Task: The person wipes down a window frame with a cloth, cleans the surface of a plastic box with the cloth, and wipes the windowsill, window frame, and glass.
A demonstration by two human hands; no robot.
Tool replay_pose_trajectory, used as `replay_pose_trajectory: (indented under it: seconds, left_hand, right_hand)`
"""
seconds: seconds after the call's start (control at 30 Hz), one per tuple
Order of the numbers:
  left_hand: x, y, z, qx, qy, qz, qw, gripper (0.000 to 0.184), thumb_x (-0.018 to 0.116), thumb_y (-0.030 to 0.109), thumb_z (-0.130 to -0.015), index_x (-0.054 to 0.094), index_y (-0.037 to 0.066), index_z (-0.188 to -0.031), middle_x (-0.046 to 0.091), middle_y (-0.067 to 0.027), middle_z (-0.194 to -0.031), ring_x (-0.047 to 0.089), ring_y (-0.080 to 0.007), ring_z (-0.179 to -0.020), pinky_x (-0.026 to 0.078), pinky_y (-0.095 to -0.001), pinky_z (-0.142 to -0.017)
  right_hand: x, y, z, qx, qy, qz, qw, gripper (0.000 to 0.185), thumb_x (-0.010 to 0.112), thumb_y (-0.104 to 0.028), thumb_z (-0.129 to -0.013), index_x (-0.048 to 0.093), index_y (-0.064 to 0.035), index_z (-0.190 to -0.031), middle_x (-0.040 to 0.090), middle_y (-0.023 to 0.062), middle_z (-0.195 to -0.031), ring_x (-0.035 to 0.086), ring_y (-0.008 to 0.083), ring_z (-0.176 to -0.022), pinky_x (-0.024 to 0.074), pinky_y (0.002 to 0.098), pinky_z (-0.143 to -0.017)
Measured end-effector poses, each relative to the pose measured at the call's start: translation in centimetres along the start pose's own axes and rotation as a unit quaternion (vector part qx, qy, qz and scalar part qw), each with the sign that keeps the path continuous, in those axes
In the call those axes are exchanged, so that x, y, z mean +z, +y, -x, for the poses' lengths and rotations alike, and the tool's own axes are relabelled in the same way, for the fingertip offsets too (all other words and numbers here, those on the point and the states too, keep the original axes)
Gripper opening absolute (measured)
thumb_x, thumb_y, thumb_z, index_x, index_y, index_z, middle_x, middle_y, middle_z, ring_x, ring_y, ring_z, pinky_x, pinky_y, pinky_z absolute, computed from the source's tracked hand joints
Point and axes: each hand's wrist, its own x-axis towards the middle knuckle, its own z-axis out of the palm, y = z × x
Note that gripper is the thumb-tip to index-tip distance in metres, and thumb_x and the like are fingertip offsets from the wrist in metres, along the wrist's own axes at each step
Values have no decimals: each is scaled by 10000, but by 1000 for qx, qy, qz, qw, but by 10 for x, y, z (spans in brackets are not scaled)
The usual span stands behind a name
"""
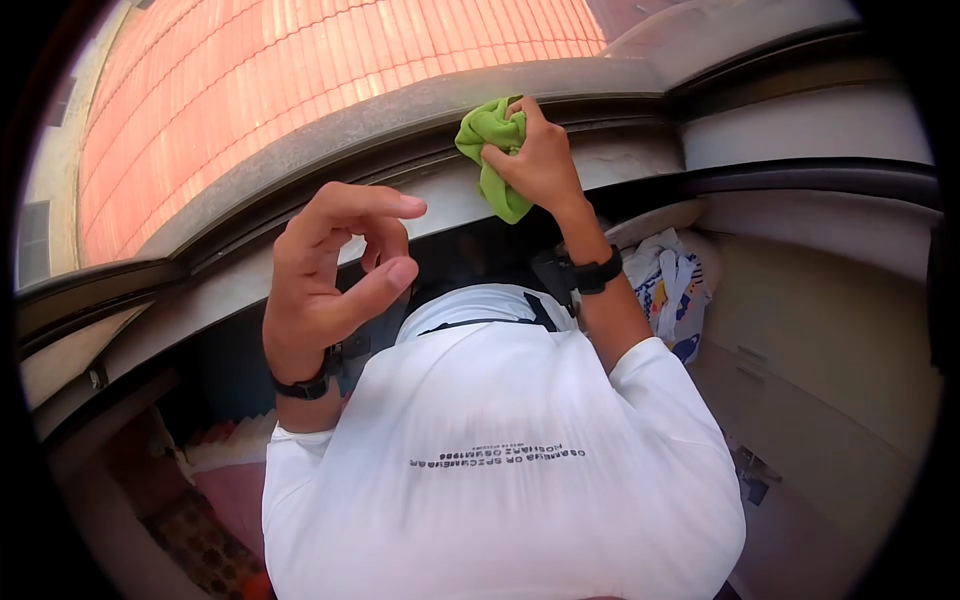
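My right hand (535,155) grips a bunched green cloth (490,135), its fingers pressed into the folds. The cloth lies against the window track (420,150), and its lower end hangs over the pale sill (450,205). My left hand (345,260) is raised to the left of the cloth, apart from it. Its fingers are curled with a gap between thumb and fingertips, and nothing is in them.
Beyond the window lies a reddish corrugated roof (300,100). A patterned white bag or cloth (675,285) is beside my right forearm. To the right stands a beige cabinet-like surface (820,320). Pink fabric (230,500) shows at the lower left.
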Motion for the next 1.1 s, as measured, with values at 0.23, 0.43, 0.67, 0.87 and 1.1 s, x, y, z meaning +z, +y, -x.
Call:
replay_pose_trajectory:
  seconds: [0.23, 0.43, 0.67, 0.87, 1.1]
  left_hand:
    - [53, -119, -33, -264, -22, 18, 964, 410, 650, 134, -960, 517, 78, -1344, 612, -64, -1070, 603, -103, -921, 497, -260, -778]
    - [79, -171, -47, -283, -14, 17, 959, 642, 634, 143, -971, 307, 119, -1523, 571, -140, -1294, 633, -176, -1065, 545, -329, -864]
    - [47, -147, 1, -298, 120, 140, 937, 905, 649, 51, -952, 37, 123, -1615, 529, -211, -1363, 628, -199, -1092, 566, -340, -866]
    - [100, -185, -59, -318, 0, 181, 931, 907, 644, 101, -933, 49, 118, -1617, 596, -236, -1286, 629, -225, -1117, 559, -339, -850]
    - [68, -164, -43, -307, 56, 76, 947, 878, 595, 65, -901, 81, 66, -1612, 590, -104, -1131, 609, -140, -973, 550, -296, -778]
  right_hand:
    - [-75, 90, -16, 99, 261, -15, 960, 442, 806, -246, -720, 576, -4, -1009, 713, 220, -886, 708, 325, -817, 552, 406, -777]
    - [-2, 32, -4, 44, 135, -46, 989, 423, 771, -221, -730, 533, -24, -1019, 690, 240, -837, 706, 413, -818, 551, 453, -735]
    - [49, -7, 12, -75, -4, -72, 995, 406, 769, -187, -739, 528, -30, -1026, 669, 213, -813, 696, 410, -783, 550, 433, -705]
    - [-9, 28, 7, 24, 136, -36, 990, 415, 770, -191, -740, 522, -26, -1028, 671, 242, -833, 683, 435, -795, 540, 469, -720]
    - [30, -2, -5, -14, 56, 1, 998, 399, 757, -219, -754, 530, -6, -1003, 669, 237, -891, 672, 431, -811, 532, 487, -734]
